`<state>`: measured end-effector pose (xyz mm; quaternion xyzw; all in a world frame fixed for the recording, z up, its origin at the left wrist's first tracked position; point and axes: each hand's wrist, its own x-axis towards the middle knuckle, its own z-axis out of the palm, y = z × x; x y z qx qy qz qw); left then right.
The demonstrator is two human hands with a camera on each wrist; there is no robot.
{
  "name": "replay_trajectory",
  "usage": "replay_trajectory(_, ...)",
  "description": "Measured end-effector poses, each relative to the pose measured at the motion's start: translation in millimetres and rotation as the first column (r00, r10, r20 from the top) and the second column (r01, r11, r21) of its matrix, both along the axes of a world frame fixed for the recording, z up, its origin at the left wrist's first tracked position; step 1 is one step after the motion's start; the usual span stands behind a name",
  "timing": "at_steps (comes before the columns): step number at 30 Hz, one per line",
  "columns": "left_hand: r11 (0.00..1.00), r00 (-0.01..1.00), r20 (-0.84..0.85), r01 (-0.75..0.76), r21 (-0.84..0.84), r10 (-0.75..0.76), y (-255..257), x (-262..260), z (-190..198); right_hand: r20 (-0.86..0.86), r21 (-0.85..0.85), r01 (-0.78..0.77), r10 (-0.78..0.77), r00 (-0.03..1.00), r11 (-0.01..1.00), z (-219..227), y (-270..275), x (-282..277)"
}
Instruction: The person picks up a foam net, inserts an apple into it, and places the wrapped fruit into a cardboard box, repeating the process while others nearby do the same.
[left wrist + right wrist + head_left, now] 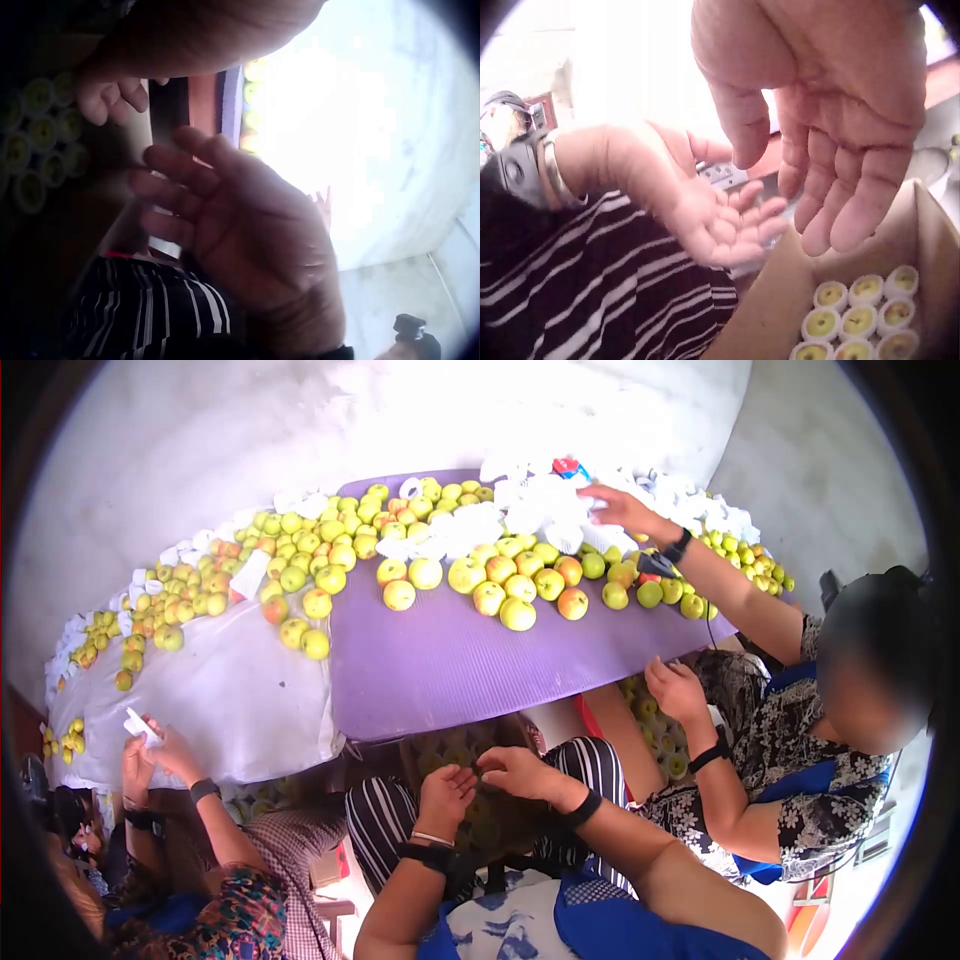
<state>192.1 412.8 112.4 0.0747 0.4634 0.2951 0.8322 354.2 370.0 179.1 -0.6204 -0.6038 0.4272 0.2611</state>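
Observation:
My left hand is held palm up with its fingers loosely bent, holding nothing. Close beside it, my right hand hangs palm down, its fingers relaxed and nothing in them. Both hover in front of the purple mat's near edge, over a cardboard box. Inside the box, the right wrist view shows yellow-green apples standing in rows, each in a white foam net. The left wrist view shows the left palm bare, with the same netted apples dim at the left.
Loose apples cover the far part of the purple mat and the pale cloth. White foam nets lie heaped at the back. A person at right reaches a hand to them; another at left handles a white net.

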Motion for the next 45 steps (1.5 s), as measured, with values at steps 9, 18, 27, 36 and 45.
replay_trajectory(9,0.984,0.981,-0.138,0.148,0.096,-0.134,-5.4,17.0,-35.5,0.096,0.286,0.323,-0.363,0.927,0.902,29.1,45.8,60.3)
replay_trajectory(18,0.925,0.940,-0.236,0.301,0.233,-0.246,-4.1,28.1,-42.3,0.329,0.701,0.103,-0.448,0.831,0.706,55.7,174.4,97.4)
replay_trajectory(27,0.896,0.949,-0.219,0.293,0.334,-0.228,2.8,20.9,-26.6,0.842,0.463,-0.266,-0.326,0.430,0.845,66.8,290.2,95.1)
replay_trajectory(36,0.910,0.976,-0.120,0.212,0.357,-0.180,4.9,24.1,-40.3,0.862,0.364,-0.176,-0.260,0.435,0.914,36.0,341.6,126.8)
replay_trajectory(45,0.897,0.988,-0.064,0.157,0.413,-0.144,5.3,14.7,-3.8,-0.207,0.587,0.451,-0.414,0.886,0.672,88.7,227.3,72.3)
